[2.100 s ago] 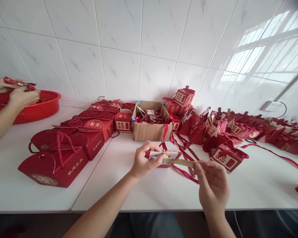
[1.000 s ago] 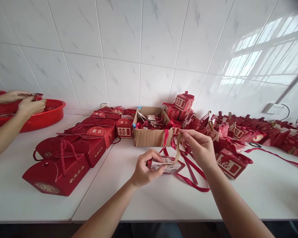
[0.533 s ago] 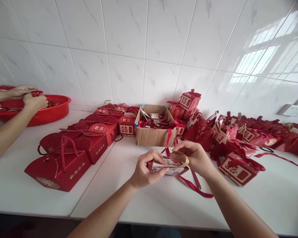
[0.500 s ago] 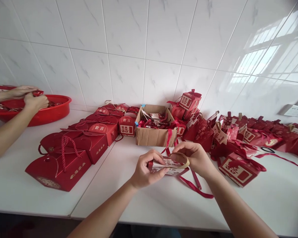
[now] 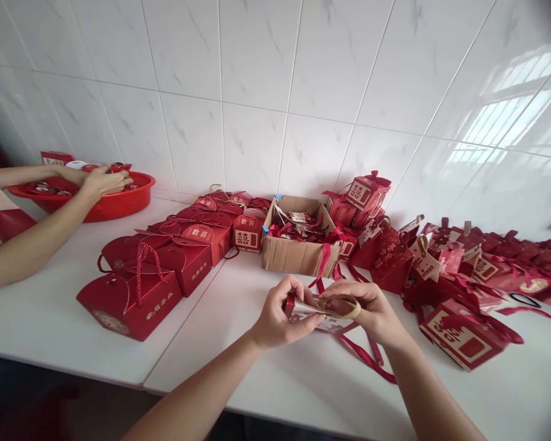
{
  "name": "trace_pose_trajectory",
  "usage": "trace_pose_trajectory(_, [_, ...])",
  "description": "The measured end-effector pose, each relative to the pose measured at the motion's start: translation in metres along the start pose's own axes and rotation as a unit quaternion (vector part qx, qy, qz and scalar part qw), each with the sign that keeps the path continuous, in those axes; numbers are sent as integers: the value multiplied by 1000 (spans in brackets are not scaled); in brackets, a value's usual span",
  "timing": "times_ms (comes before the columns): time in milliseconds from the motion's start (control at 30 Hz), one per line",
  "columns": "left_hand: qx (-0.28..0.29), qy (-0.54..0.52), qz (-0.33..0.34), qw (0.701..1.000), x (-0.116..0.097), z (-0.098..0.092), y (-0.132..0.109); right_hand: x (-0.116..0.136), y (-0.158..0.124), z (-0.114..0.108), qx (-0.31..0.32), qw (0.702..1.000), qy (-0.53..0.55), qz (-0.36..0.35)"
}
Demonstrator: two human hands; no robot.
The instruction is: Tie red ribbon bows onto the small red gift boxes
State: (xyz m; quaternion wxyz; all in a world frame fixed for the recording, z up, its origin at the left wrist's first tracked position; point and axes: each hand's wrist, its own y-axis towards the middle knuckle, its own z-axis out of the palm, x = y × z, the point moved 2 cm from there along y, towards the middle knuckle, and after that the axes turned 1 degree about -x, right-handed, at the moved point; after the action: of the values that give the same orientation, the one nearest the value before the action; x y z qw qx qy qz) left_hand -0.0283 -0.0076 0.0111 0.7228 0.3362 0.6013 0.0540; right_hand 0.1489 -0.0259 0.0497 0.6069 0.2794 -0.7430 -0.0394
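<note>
A small red and white printed gift box (image 5: 328, 323) is held above the table by my left hand (image 5: 278, 318), its thumb along the near side and its fingers over the top. From the top of the box rises a beige ribbon loop (image 5: 350, 311). My right hand (image 5: 371, 306) is closed around this loop, its fingers reaching over the box top; the fingertips are partly hidden. Behind and below the box, a dark red ribbon (image 5: 365, 354) lies on the table.
An open cardboard box (image 5: 298, 256) of tags and ribbons stands beyond my hands. Red handled boxes (image 5: 133, 300) stand in rows at left, more red gift boxes (image 5: 463, 334) at right. A co-worker's hand (image 5: 105, 182) works over a red basin (image 5: 119, 207) at far left.
The view has swung slightly left. My right hand has closed in over the box top and the loop. The co-worker's hands have shifted over the basin.
</note>
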Motion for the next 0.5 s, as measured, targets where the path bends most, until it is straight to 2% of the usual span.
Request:
trace_pose_trajectory(167, [2, -2, -3, 1000, -1, 1, 1, 3, -1, 2, 8, 1000, 23, -10])
trace_pose_trajectory(500, [-2, 20, -8, 1000, 3, -1, 0, -4, -5, 1, -30, 999, 5, -15])
